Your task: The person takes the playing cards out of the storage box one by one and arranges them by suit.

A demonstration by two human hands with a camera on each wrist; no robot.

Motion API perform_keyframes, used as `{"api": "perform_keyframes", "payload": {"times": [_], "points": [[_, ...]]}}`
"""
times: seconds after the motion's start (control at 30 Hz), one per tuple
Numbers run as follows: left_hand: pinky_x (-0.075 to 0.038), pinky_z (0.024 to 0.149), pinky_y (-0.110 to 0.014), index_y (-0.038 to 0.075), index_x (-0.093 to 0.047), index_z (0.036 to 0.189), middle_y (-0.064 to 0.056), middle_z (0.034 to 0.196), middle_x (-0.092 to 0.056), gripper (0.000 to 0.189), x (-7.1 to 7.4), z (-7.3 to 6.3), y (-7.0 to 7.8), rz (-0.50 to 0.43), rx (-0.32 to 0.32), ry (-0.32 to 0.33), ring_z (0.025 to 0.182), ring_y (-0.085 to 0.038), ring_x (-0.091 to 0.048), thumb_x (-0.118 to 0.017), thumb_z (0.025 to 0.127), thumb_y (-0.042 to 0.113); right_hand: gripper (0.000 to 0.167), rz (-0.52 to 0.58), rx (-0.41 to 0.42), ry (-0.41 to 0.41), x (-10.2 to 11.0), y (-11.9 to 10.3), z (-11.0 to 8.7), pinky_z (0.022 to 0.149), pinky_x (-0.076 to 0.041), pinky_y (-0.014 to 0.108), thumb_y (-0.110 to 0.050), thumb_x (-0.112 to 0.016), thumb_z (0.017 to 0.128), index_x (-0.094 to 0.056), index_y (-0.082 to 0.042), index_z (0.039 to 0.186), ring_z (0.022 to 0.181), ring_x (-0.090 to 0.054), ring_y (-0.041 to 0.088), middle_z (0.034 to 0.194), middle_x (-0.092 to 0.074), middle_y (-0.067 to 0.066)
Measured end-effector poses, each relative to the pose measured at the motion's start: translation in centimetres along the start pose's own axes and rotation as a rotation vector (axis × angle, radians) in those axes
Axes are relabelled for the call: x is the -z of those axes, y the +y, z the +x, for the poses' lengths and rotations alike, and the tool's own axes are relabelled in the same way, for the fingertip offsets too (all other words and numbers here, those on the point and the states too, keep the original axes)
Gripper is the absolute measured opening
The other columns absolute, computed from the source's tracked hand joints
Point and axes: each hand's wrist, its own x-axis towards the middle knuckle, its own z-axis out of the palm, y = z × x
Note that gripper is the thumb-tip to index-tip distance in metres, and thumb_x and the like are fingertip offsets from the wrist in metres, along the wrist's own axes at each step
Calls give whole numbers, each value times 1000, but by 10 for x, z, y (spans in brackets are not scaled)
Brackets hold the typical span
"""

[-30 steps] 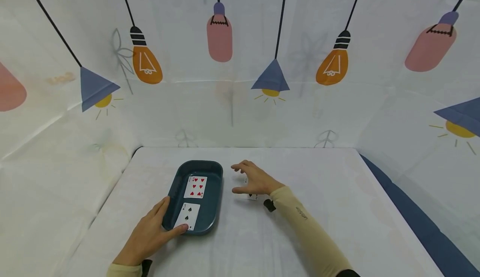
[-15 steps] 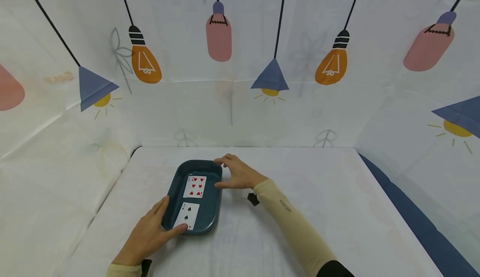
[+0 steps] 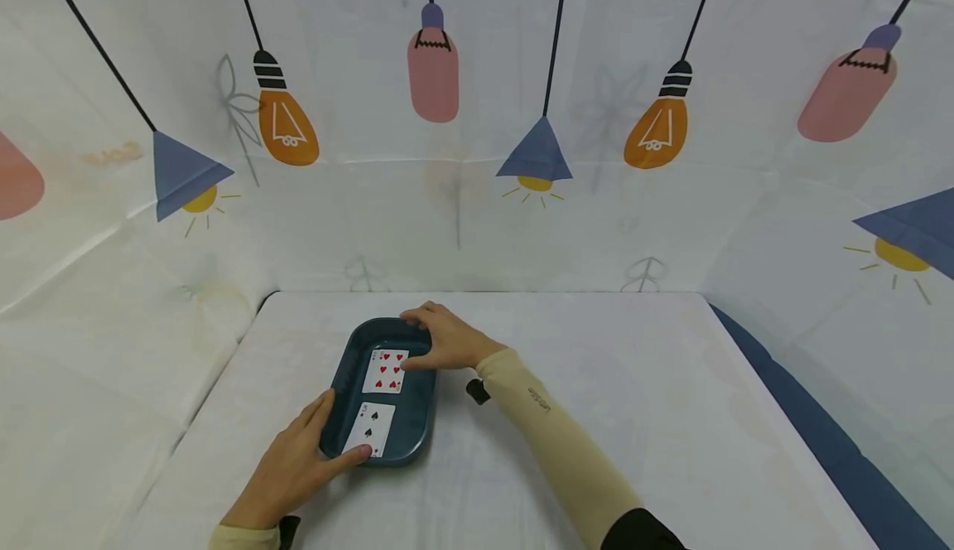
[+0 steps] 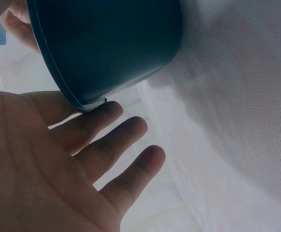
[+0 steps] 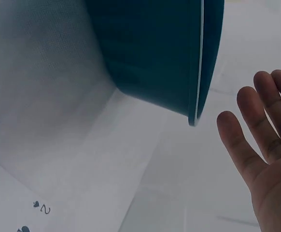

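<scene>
A dark teal tray [image 3: 417,426] stands on the white table, with a six of hearts [image 3: 378,384] and a spades card [image 3: 370,426] lying face up inside. At the tray's near-left corner is my left hand [image 3: 286,467]: the thumb reaches over the rim onto the spades card, while the straight, spread fingers [image 4: 126,130] lie along the outside, touching the rim. Over the tray's far right side hovers my right hand [image 3: 450,341], thumb and fingers apart, thumb tip above the six of hearts. No card shows in it. A two of spades [image 5: 15,208] lies on the table in the right wrist view; my right arm hides it in the head view.
The white tabletop [image 3: 633,401] spreads to the right of the tray. White sheeting printed with hanging lamps [image 3: 536,152] closes off the back and sides. Blue fabric [image 3: 790,417] shows beyond the right table edge.
My right hand has moved left from above the card on the table to over the tray's right rim. My left hand and the cards in the tray have stayed put.
</scene>
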Motion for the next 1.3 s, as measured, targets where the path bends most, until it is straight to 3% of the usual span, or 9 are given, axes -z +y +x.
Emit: {"api": "perform_keyframes", "payload": {"times": [0.17, 0.47, 0.6, 0.83, 1.3], "points": [[-40, 104, -66, -7, -26, 156, -34, 154, -35, 123, 1, -1, 0, 1, 4, 6, 133, -52, -44, -64, 78, 80, 86, 1, -17, -15, -6, -1, 9, 102, -47, 25, -51, -84, 80, -49, -13, 149, 122, -55, 16, 138, -53, 2], [-39, 104, -68, -8, -23, 157, -35, 154, -32, 124, 0, 1, -1, 27, 37, -36, 132, -53, -43, -61, 79, 81, 85, 53, -33, -62, -19, -3, 15, 101, -47, 24, -47, -84, 81, -48, -15, 151, 123, -55, 15, 142, -50, 1], [-38, 104, -67, -7, -24, 157, -34, 155, -32, 124, -1, 0, -2, 16, 34, -26, 133, -52, -43, -62, 79, 82, 82, 46, -39, -64, -24, -4, 16, 100, -47, 24, -44, -84, 82, -49, -14, 150, 122, -55, 14, 142, -51, 2], [-39, 104, -67, -7, -23, 157, -34, 155, -32, 123, 0, 2, 0, 20, 37, -33, 133, -52, -42, -61, 79, 81, 81, -37, -58, -85, -32, -5, 25, 106, -42, 22, -45, -83, 83, -49, -14, 150, 123, -52, 12, 138, -53, 2], [-41, 103, -66, -7, -28, 156, -32, 153, -37, 120, -4, 3, -3, -3, -23, 34, 133, -50, -46, -62, 80, 80, 80, -137, -119, -107, -40, -9, 31, 105, -43, 25, -45, -84, 81, -51, -16, 148, 122, -53, 11, 137, -55, 1]]}}
